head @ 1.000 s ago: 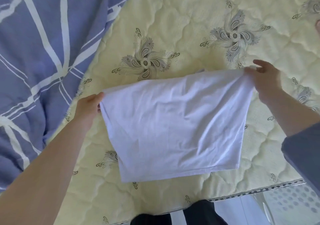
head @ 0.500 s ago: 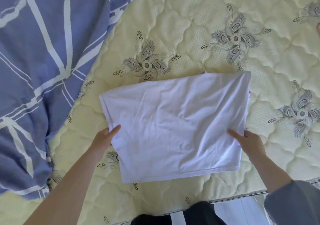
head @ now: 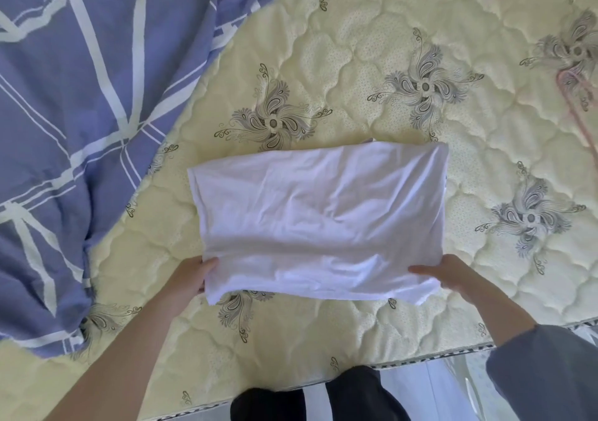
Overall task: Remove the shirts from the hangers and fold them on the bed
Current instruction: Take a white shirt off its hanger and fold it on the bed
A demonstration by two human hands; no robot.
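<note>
A white shirt (head: 320,213), folded into a wide rectangle, lies on the cream quilted mattress (head: 372,48). My left hand (head: 191,275) grips its near left corner, thumb on top of the cloth. At the near right corner my right hand (head: 443,273) holds the shirt the same way, thumb on top and fingers underneath. The near edge is lifted a little off the mattress and curls upward. A pink hanger (head: 579,103) lies at the far right, partly cut off by the frame.
A blue duvet (head: 74,103) with white stripes covers the left side of the bed. The mattress's near edge (head: 420,359) runs along the bottom, with my dark-clothed legs (head: 310,398) below it.
Both hands let go of the shirt's far corners after laying it flat, moved down its sides and now hold the near corners, lifting the near edge.
</note>
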